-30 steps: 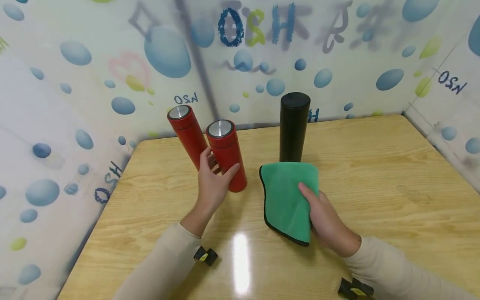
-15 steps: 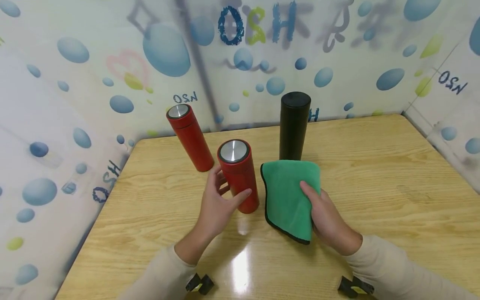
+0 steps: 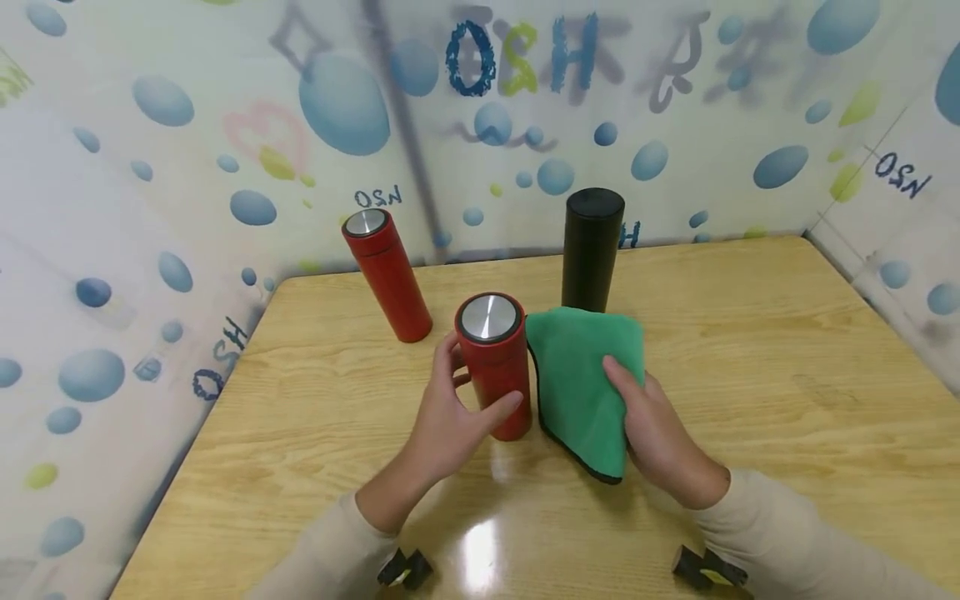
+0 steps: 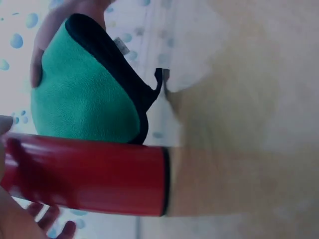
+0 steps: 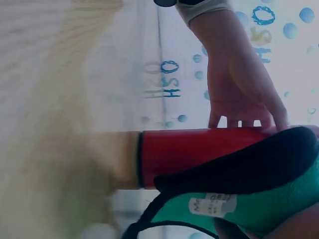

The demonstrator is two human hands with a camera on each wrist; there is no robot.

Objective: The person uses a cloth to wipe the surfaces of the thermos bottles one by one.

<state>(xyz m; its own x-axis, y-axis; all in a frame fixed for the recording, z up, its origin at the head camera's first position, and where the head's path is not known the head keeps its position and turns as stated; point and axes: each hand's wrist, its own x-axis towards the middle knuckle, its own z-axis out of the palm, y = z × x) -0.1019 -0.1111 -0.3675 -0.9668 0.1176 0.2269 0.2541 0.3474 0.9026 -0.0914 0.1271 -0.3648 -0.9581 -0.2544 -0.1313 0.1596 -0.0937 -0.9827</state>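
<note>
My left hand [image 3: 457, 425] grips a red thermos flask [image 3: 504, 387] with a silver-topped lid, thumb on its near side and fingers behind. The flask is upright, and the left wrist view shows its dark base rim near the wooden table. In my right hand [image 3: 663, 437] is a folded green cloth [image 3: 581, 383] with black edging, my thumb pressing its face. The cloth's left edge meets the flask's right side in the head view. From the right wrist, a white label [image 5: 213, 205] and a black loop show on the cloth, which overlaps the flask.
A second red flask [image 3: 388, 279] stands at the back left of the table [image 3: 300, 433]. Behind the cloth stands a black flask [image 3: 592, 250], its lower part hidden. A patterned wall [image 3: 675, 92] rises along the table's back edge.
My left hand has brought the red flask from beside the other red one toward me and to the right, up to the cloth. The right hand has barely moved; the cloth has tilted slightly.
</note>
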